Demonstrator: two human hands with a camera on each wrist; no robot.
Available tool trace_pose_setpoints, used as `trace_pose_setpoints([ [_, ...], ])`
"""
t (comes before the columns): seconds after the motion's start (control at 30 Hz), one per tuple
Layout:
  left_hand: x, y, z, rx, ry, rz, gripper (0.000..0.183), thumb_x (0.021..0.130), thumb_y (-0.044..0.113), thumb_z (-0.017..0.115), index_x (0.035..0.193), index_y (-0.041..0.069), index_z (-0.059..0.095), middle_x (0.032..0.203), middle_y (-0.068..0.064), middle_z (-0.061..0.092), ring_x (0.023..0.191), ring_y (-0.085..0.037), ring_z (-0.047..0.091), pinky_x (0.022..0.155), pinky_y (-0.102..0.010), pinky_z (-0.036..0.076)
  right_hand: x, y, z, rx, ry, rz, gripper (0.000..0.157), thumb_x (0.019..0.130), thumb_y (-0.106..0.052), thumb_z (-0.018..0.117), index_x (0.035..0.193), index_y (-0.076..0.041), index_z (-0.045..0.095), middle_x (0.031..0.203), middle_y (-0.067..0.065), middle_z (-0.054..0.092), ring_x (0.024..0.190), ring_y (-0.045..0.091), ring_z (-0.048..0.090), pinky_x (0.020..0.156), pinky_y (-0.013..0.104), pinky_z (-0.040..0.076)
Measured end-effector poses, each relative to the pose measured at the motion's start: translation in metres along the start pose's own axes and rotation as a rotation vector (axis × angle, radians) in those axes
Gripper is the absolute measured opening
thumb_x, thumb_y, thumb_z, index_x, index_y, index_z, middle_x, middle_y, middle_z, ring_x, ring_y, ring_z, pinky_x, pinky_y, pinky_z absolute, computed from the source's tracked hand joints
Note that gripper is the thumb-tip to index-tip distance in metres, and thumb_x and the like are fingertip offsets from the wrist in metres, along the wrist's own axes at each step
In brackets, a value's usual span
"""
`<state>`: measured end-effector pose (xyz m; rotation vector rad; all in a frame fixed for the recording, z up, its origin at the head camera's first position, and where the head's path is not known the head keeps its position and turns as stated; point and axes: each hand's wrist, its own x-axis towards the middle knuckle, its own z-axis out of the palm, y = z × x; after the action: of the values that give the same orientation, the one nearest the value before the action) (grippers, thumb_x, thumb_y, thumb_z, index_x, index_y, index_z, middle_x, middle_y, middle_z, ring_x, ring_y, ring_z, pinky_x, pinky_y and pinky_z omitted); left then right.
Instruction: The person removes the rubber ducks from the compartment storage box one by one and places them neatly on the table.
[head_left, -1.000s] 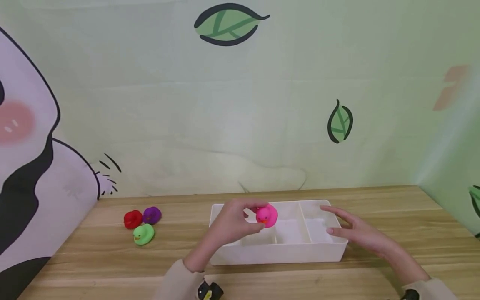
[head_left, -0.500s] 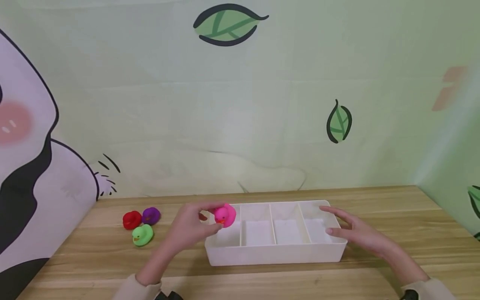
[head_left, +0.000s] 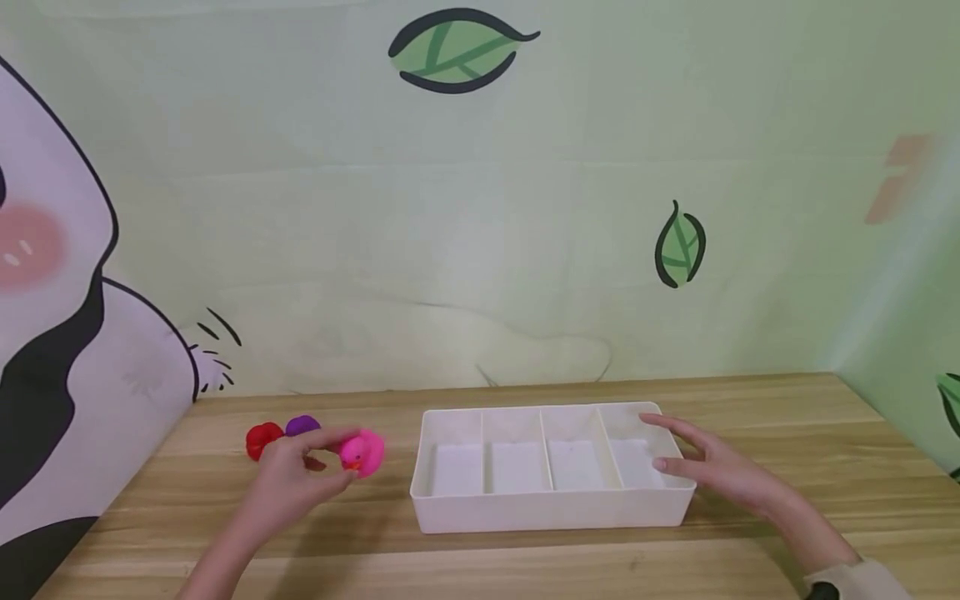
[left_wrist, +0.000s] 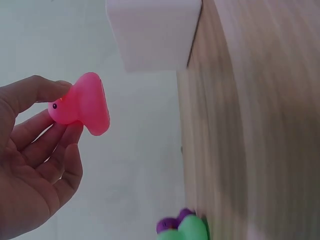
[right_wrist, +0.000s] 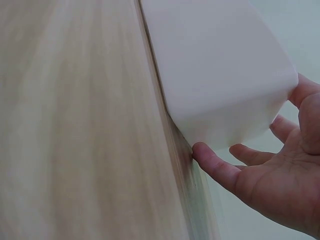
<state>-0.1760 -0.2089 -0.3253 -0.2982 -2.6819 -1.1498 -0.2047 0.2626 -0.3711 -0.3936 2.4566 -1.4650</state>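
Observation:
My left hand (head_left: 288, 483) pinches a pink rubber duck (head_left: 369, 454) between thumb and fingers, above the table left of the white divided box (head_left: 555, 510). In the left wrist view the pink duck (left_wrist: 91, 102) is held by its head, its flat base facing away from the palm. My right hand (head_left: 720, 467) grips the right end of the box, the thumb over the rim and other fingers against the end wall, as the right wrist view shows. All four box compartments show bare floors.
Behind the left hand sit a red rubber duck (head_left: 264, 440) and a purple one (head_left: 302, 426). A green duck (left_wrist: 194, 229) shows in the left wrist view, hidden by the hand in the head view. A printed backdrop (head_left: 480, 208) rises behind the wooden table (head_left: 570, 567).
My left hand has carried the pink duck leftward from over the box to over the table near the other ducks, now covering the green one. The right hand has stayed at the box.

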Motion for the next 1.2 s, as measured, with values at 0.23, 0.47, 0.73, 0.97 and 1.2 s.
trace_pose_setpoints([
  [0.23, -0.012, -0.023, -0.022, 0.093, -0.003, -0.109, 0.044, 0.071, 0.010, 0.075, 0.114, 0.008, 0.065, 0.108, -0.015, 0.061, 0.090, -0.026, 0.054, 0.064, -0.022, 0.049, 0.000, 0.000, 0.000, -0.011, 0.005, 0.001, 0.062, 0.089, -0.023, 0.057, 0.142, -0.011, 0.028, 0.147, 0.028, 0.008, 0.125, 0.052, 0.024, 0.090, 0.059, 0.038],
  [0.47, -0.019, -0.046, -0.040, 0.140, 0.017, -0.138, 0.044, 0.072, 0.012, 0.075, 0.114, 0.006, 0.064, 0.114, -0.021, 0.060, 0.088, -0.029, 0.060, 0.065, -0.023, 0.051, -0.001, -0.002, 0.000, -0.008, 0.000, 0.009, 0.062, 0.089, -0.025, 0.057, 0.142, -0.012, 0.028, 0.147, 0.027, 0.007, 0.127, 0.053, 0.018, 0.091, 0.064, 0.032],
  [0.73, -0.022, -0.079, -0.057, 0.188, 0.020, -0.142, 0.045, 0.074, 0.009, 0.072, 0.116, -0.001, 0.061, 0.115, -0.025, 0.058, 0.100, -0.036, 0.055, 0.063, -0.020, 0.051, -0.001, -0.002, 0.000, -0.007, 0.007, 0.015, 0.062, 0.089, -0.026, 0.057, 0.142, -0.012, 0.029, 0.148, 0.026, 0.008, 0.128, 0.052, 0.017, 0.092, 0.064, 0.031],
  [0.97, -0.019, -0.100, -0.067, 0.222, 0.027, -0.123, 0.045, 0.073, 0.010, 0.074, 0.114, -0.004, 0.061, 0.109, -0.026, 0.061, 0.095, -0.025, 0.059, 0.063, -0.024, 0.053, 0.001, -0.001, 0.000, 0.001, -0.001, 0.014, 0.063, 0.089, -0.026, 0.057, 0.143, -0.012, 0.028, 0.148, 0.028, 0.005, 0.126, 0.057, 0.017, 0.088, 0.063, 0.037],
  [1.2, -0.016, -0.114, -0.074, 0.187, 0.017, -0.108, 0.045, 0.074, 0.007, 0.073, 0.115, -0.007, 0.059, 0.108, -0.028, 0.060, 0.080, -0.010, 0.061, 0.060, -0.020, 0.051, 0.000, 0.000, -0.001, 0.000, 0.005, 0.010, 0.062, 0.089, -0.025, 0.058, 0.142, -0.012, 0.029, 0.148, 0.028, 0.005, 0.126, 0.057, 0.012, 0.086, 0.064, 0.038],
])
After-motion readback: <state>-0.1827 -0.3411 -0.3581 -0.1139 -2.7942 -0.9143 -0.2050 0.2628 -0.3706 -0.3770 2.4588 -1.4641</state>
